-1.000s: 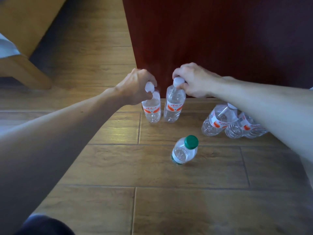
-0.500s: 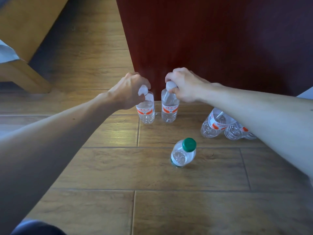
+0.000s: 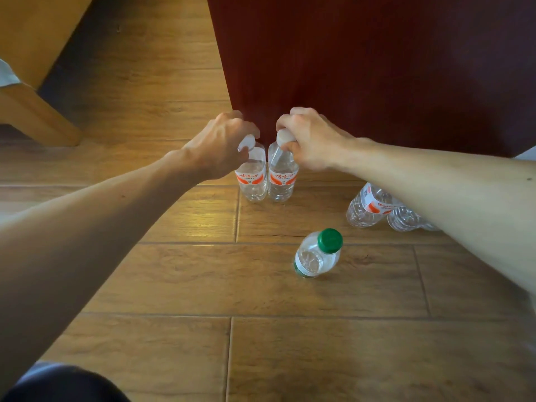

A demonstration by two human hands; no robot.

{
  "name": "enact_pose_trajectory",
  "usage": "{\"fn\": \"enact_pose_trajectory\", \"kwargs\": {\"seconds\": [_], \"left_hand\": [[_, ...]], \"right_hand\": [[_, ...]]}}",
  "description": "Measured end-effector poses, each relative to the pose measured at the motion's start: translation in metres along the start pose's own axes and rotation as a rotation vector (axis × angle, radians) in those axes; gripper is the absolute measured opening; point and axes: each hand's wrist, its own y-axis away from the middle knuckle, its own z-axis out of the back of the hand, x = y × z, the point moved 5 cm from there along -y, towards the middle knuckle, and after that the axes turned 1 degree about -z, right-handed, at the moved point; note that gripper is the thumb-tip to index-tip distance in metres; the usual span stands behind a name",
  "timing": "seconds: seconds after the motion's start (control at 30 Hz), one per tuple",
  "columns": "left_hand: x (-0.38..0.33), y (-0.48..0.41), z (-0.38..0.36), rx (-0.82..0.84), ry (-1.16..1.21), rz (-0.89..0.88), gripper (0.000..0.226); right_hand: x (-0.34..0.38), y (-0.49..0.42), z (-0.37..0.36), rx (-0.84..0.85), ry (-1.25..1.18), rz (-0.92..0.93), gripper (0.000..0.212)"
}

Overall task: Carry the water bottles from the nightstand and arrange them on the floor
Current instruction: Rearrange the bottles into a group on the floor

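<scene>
Two clear water bottles with orange labels and white caps stand upright side by side on the wooden floor, touching. My left hand (image 3: 222, 146) grips the cap of the left bottle (image 3: 251, 181). My right hand (image 3: 311, 140) grips the cap of the right bottle (image 3: 282, 179). A smaller bottle with a green cap (image 3: 317, 255) stands alone nearer to me. Further right, more clear bottles (image 3: 368, 208) stand partly hidden behind my right forearm.
The dark red side of the nightstand (image 3: 377, 68) rises right behind the two held bottles. A light wooden furniture leg (image 3: 34, 114) stands at the far left. Wooden floor (image 3: 174, 285) stretches toward me, and my knee (image 3: 58, 384) shows at the bottom left.
Both hands have brought their bottles closer together; the gap between them has shut and the two now touch on the floor.
</scene>
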Motion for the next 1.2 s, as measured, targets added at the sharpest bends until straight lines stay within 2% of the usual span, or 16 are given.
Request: {"fn": "enact_pose_trajectory", "kwargs": {"seconds": [0.2, 0.4, 0.53, 0.57, 0.67, 0.7, 0.9, 1.07, 1.2], "left_hand": [[-0.006, 0.000, -0.009, 0.004, -0.013, -0.014, 0.034], [0.002, -0.003, -0.010, -0.001, -0.015, 0.020, 0.035], [0.007, -0.004, -0.009, 0.024, -0.015, 0.015, 0.038], [0.008, -0.004, -0.009, 0.030, -0.015, 0.009, 0.040], [0.010, -0.002, -0.008, 0.041, 0.006, 0.007, 0.044], [0.011, -0.001, -0.008, 0.049, 0.015, 0.009, 0.045], [0.011, 0.002, -0.001, 0.084, 0.021, 0.024, 0.053], [-0.001, -0.001, 0.011, 0.076, -0.222, 0.081, 0.052], [-0.009, -0.009, 0.025, 0.049, -0.305, 0.068, 0.049]], "right_hand": [[-0.005, 0.007, 0.004, 0.026, -0.040, -0.045, 0.019], [0.004, 0.006, 0.002, 0.014, -0.074, -0.033, 0.026], [0.008, 0.005, 0.001, 0.024, -0.060, -0.073, 0.004], [0.008, 0.006, 0.002, 0.034, -0.067, -0.094, 0.006], [0.010, 0.010, 0.005, 0.093, -0.117, -0.138, 0.051], [0.010, 0.012, 0.006, 0.110, -0.132, -0.149, 0.058], [0.007, 0.028, 0.022, 0.120, -0.113, -0.177, 0.054], [-0.006, 0.048, 0.037, 0.161, -0.032, -0.214, 0.052], [-0.015, 0.064, 0.053, 0.143, 0.010, -0.244, 0.047]]}}
